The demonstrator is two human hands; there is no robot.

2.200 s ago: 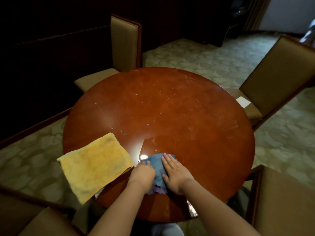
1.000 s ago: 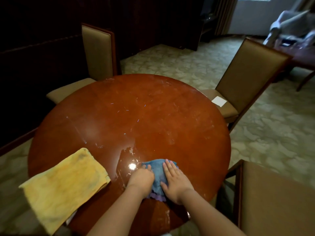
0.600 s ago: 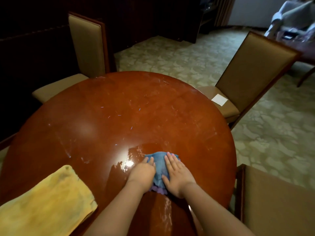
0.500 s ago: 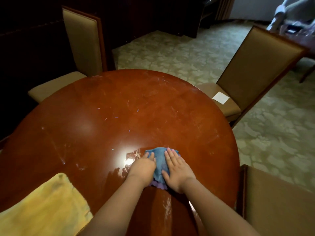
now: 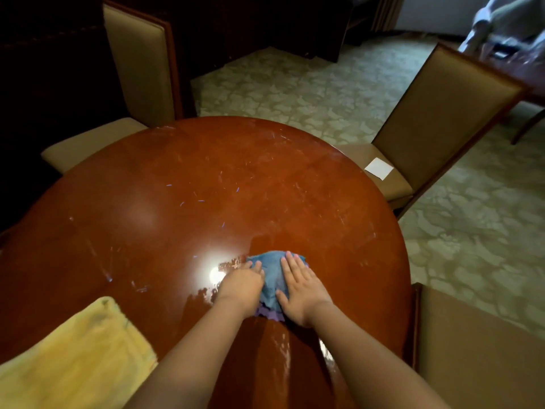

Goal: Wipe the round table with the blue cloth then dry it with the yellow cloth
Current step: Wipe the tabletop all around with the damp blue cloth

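Observation:
The round red-brown wooden table (image 5: 265, 184) fills the middle of the head view, its surface scratched and wet and glossy around my hands. A bunched blue cloth (image 5: 272, 276) with a purple edge lies on the table's near right part. My left hand (image 5: 241, 283) presses on its left side and my right hand (image 5: 299, 287) lies flat on its right side, fingers straight and pointing away from me. The yellow cloth (image 5: 73, 358) lies spread at the table's near left edge, apart from both hands.
Padded tan chairs stand around the table: one at the far left (image 5: 138, 63), one at the right (image 5: 442, 119) with a white paper (image 5: 379, 168) on its seat, one at the near right (image 5: 483, 349). Patterned carpet (image 5: 309, 84) lies beyond.
Both hands have pushed the blue cloth forward across the table, away from me. A wet, glossy trail has spread behind it. The yellow cloth has stayed where it was.

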